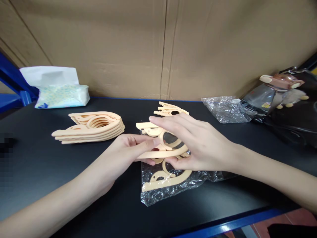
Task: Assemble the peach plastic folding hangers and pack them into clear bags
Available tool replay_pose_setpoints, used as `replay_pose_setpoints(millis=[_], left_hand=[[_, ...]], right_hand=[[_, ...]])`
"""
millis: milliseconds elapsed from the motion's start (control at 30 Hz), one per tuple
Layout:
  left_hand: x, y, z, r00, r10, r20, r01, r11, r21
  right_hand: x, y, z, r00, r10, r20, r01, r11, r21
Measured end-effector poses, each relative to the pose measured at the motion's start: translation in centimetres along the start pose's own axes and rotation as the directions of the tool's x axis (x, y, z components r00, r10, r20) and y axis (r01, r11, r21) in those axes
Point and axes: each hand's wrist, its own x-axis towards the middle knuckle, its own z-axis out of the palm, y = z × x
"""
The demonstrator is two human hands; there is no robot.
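A cream plastic folding clothes hanger [170, 153] is held between both my hands over a clear plastic bag. My left hand [130, 147] pinches its near arm, thumb on top. Around its curved end closes my right hand [208, 142], which hides part of it. Beneath, the crinkled clear bag [150, 198] lies on the table with another folded hanger [170, 180] in or on it; I cannot tell which. To the left sits a neat stack of several folded hangers [112, 129]. A few more hangers [170, 107] lie behind my right hand, partly covered.
A tissue pack [64, 96] stands at the back left of the black table [119, 208]. At the back right are a crumpled clear wrapper [226, 110], a transparent bottle-like item [260, 97] and a dark bag [294, 115]. Cardboard [119, 49] walls the back.
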Motion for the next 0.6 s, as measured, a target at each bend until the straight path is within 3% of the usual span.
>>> replay_pose_setpoints(millis=[133, 233, 267, 333, 400, 433, 500, 600], left_hand=[[0.2, 0.1, -0.1, 0.999, 0.048, -0.011, -0.048, 0.999, -0.009], [0.4, 0.1, -0.5, 0.983, 0.168, -0.068, -0.151, 0.968, 0.203], [0.5, 0.1, -0.7, 0.968, 0.243, -0.059, -0.209, 0.914, 0.348], [0.6, -0.1, -1.0, 0.918, 0.395, 0.026, -0.314, 0.688, 0.654], [0.7, -0.4, -1.1, 0.877, 0.459, 0.141, -0.357, 0.425, 0.832], [0.8, -0.6, -1.1, 0.870, 0.460, 0.176, -0.359, 0.349, 0.866], [1.0, -0.9, -1.0, 0.878, 0.434, 0.204, -0.360, 0.315, 0.878], [1.2, -1.1, -0.9, 0.895, 0.402, 0.193, -0.351, 0.372, 0.859]], right_hand=[[-1.6, 0.8, -1.9, 0.990, 0.141, 0.017, -0.139, 0.986, -0.094], [-4.1, 2.3, -3.9, 0.961, 0.275, -0.026, -0.274, 0.936, -0.220], [-5.1, 3.0, -4.5, 0.947, 0.322, -0.023, -0.316, 0.911, -0.266], [-7.2, 4.4, -5.6, 0.928, 0.373, 0.007, -0.352, 0.881, -0.316], [-9.2, 5.5, -6.4, 0.895, 0.445, 0.039, -0.403, 0.842, -0.358], [-10.0, 5.8, -6.7, 0.880, 0.471, 0.058, -0.422, 0.832, -0.361], [-11.1, 6.0, -7.2, 0.851, 0.509, 0.128, -0.449, 0.832, -0.326], [-11.5, 5.2, -7.4, 0.820, 0.521, 0.235, -0.481, 0.851, -0.211]])
